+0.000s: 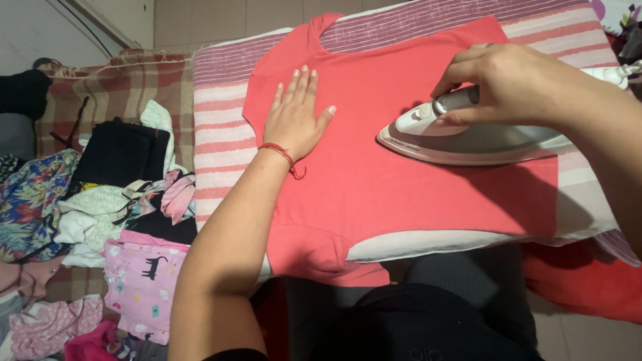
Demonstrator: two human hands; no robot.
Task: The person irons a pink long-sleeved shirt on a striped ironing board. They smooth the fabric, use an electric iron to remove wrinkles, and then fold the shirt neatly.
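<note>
head view. item: coral t-shirt (401,167), spread flat on a striped padded board (221,127), neck away from the person. left hand (294,117): fingers spread wide, palm pressing the shirt near its sleeve, likely to keep the cloth taut. right hand (515,83): grip closed around the handle of a white iron (468,137), soleplate down on the shirt's middle. left of the shirt: heap of mixed clothes (114,220).

A matt coral cloth T-shirt (401,154) lies smooth on a striped woven cover (221,120). The iron (468,134) shows glossy white plastic and a grey handle.
</note>
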